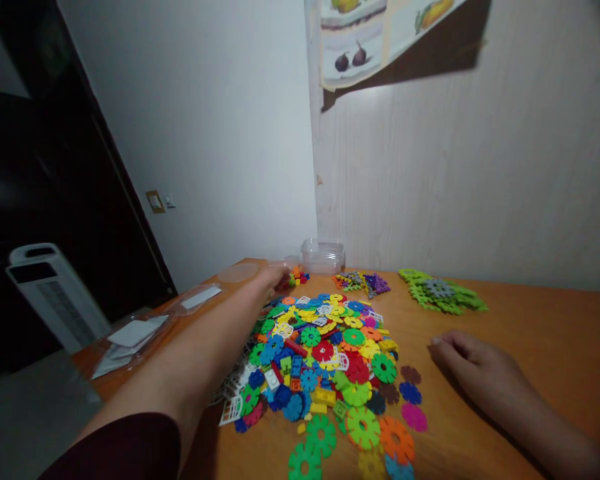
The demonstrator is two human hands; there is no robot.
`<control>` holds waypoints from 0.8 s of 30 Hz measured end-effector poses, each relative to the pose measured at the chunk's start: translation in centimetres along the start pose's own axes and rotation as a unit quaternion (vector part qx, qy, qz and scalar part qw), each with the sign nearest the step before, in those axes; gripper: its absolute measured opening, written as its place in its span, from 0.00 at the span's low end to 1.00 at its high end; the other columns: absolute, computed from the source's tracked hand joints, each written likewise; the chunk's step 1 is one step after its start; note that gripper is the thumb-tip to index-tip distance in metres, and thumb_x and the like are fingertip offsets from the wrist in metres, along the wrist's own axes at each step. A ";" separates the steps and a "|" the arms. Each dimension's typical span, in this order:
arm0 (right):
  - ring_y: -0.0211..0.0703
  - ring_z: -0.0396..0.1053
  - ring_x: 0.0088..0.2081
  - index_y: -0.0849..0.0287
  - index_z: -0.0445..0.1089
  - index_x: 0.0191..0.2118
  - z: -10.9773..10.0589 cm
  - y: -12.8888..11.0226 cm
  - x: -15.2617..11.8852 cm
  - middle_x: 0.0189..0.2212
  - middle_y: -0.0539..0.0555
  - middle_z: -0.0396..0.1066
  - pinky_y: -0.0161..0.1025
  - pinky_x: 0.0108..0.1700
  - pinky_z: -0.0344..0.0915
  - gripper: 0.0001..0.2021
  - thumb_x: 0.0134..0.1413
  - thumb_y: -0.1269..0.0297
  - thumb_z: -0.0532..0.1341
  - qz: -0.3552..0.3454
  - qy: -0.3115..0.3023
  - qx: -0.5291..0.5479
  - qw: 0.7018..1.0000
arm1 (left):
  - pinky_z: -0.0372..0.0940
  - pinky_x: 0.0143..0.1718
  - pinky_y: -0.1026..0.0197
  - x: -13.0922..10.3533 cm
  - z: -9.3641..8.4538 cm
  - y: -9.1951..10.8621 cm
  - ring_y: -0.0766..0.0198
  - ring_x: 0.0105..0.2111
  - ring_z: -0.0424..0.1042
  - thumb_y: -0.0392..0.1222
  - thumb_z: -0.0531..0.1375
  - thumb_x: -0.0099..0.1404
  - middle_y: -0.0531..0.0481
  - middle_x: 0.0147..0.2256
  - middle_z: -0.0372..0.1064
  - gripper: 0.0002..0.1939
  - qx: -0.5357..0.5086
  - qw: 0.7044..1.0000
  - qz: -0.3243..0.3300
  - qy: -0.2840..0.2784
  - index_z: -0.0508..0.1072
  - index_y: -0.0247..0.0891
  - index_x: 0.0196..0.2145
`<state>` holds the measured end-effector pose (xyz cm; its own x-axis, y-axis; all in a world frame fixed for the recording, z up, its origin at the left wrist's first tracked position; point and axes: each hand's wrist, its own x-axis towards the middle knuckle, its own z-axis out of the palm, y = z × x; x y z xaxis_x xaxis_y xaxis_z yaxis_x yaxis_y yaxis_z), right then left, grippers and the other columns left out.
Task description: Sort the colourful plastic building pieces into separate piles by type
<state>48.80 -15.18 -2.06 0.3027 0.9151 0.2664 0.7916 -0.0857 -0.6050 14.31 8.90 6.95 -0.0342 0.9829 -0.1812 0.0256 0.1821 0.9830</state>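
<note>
My left hand (279,277) reaches to the far side of the table, beside a small group of red, orange and green pieces (299,276). Its fingers are small and partly hidden, so their grip cannot be made out. My right hand (463,357) rests on the table with its fingers curled in, right of the big pile, and nothing shows in it. Between my arms lies a heap of colourful notched discs, bricks and white fence pieces (320,347). Loose discs (363,428) spread toward the near edge.
Behind the heap stand a clear plastic box (323,256), small purple and yellow pieces (363,283) and a stack of green pieces (443,293). Clear bags with white papers (133,333) lie at the left edge. A round lid (238,272) is at the back left.
</note>
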 end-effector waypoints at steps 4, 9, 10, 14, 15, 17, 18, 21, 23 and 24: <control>0.48 0.73 0.33 0.53 0.69 0.29 0.1 0.2 0.0 0.26 0.49 0.73 0.39 0.32 0.61 0.20 0.64 0.45 0.52 0.017 -0.017 -0.003 1.000 | 0.61 0.21 0.64 2.9 -1.1 -0.4 0.68 0.15 0.60 0.32 0.63 0.60 0.55 0.15 0.58 0.12 -0.042 0.998 -0.041 0.039 0.65 0.38 0.22; 0.47 0.74 0.34 0.52 0.70 0.29 0.0 0.1 -0.1 0.25 0.48 0.73 0.38 0.33 0.62 0.20 0.63 0.44 0.52 0.026 -0.024 -0.004 0.999 | 0.63 0.23 0.64 4.3 -2.0 -0.4 0.67 0.17 0.63 0.29 0.60 0.58 0.52 0.18 0.63 0.10 -0.110 0.992 -0.014 0.054 0.67 0.38 0.22; 0.47 0.74 0.34 0.52 0.70 0.29 0.0 0.0 -0.1 0.25 0.48 0.73 0.38 0.33 0.62 0.20 0.63 0.44 0.52 0.029 -0.024 -0.005 0.999 | 0.64 0.23 0.64 4.3 -2.3 -0.3 0.67 0.17 0.63 0.29 0.60 0.58 0.52 0.18 0.63 0.10 -0.121 0.991 -0.001 0.059 0.67 0.38 0.22; 0.49 0.74 0.35 0.52 0.72 0.31 -0.1 0.0 -0.1 0.27 0.49 0.75 0.39 0.33 0.63 0.20 0.62 0.45 0.53 0.027 -0.017 -0.002 0.999 | 0.64 0.25 0.65 3.2 -4.1 -0.4 0.67 0.21 0.67 0.30 0.60 0.57 0.50 0.21 0.67 0.07 -0.142 0.985 0.054 0.079 0.68 0.37 0.23; 0.49 0.75 0.35 0.52 0.73 0.31 -0.2 0.0 -0.1 0.27 0.49 0.76 0.39 0.33 0.63 0.19 0.61 0.45 0.53 0.024 -0.016 -0.002 1.000 | 0.64 0.26 0.65 2.7 -4.7 -0.6 0.67 0.22 0.69 0.31 0.61 0.56 0.49 0.22 0.69 0.06 -0.141 0.984 0.067 0.082 0.69 0.37 0.24; 0.50 0.75 0.35 0.52 0.73 0.31 -0.3 0.0 -0.1 0.27 0.50 0.76 0.39 0.33 0.63 0.19 0.61 0.45 0.54 0.020 -0.016 -0.007 1.000 | 0.64 0.27 0.65 1.5 -6.2 -1.2 0.65 0.26 0.71 0.34 0.64 0.54 0.48 0.26 0.72 0.03 -0.134 0.982 0.096 0.090 0.72 0.36 0.27; 0.50 0.75 0.35 0.52 0.74 0.31 -0.3 0.0 0.0 0.27 0.50 0.76 0.39 0.33 0.63 0.19 0.61 0.45 0.54 0.020 -0.015 -0.010 1.000 | 0.64 0.27 0.66 0.8 -7.1 -1.6 0.65 0.27 0.72 0.36 0.65 0.53 0.47 0.27 0.74 0.04 -0.130 0.981 0.108 0.096 0.73 0.36 0.29; 0.50 0.75 0.36 0.52 0.75 0.33 -0.4 0.0 0.1 0.29 0.50 0.77 0.40 0.33 0.63 0.19 0.60 0.45 0.54 0.023 -0.016 -0.014 1.000 | 0.63 0.29 0.65 -1.5 -9.6 -3.0 0.62 0.32 0.74 0.41 0.66 0.52 0.47 0.31 0.77 0.10 -0.097 0.977 0.147 0.121 0.76 0.37 0.33; 0.50 0.75 0.37 0.52 0.75 0.34 -0.5 0.0 0.2 0.30 0.50 0.78 0.40 0.34 0.63 0.19 0.60 0.45 0.54 0.025 -0.017 -0.014 0.999 | 0.64 0.31 0.63 -3.0 -11.3 -3.9 0.60 0.34 0.75 0.46 0.66 0.53 0.45 0.33 0.77 0.12 -0.056 0.973 0.176 0.142 0.77 0.37 0.33; 0.50 0.75 0.37 0.52 0.75 0.34 -0.5 0.0 0.3 0.30 0.50 0.78 0.40 0.34 0.63 0.19 0.60 0.44 0.54 0.025 -0.019 -0.013 0.999 | 0.65 0.31 0.62 -3.6 -12.0 -4.4 0.60 0.34 0.75 0.49 0.67 0.53 0.44 0.34 0.78 0.14 -0.036 0.970 0.187 0.152 0.77 0.36 0.32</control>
<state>49.14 -15.12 -1.59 0.3226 0.9235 0.2076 0.7900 -0.1418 -0.5965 2.33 4.17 3.66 -0.3286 0.9240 0.1955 0.0238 -0.1988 0.9797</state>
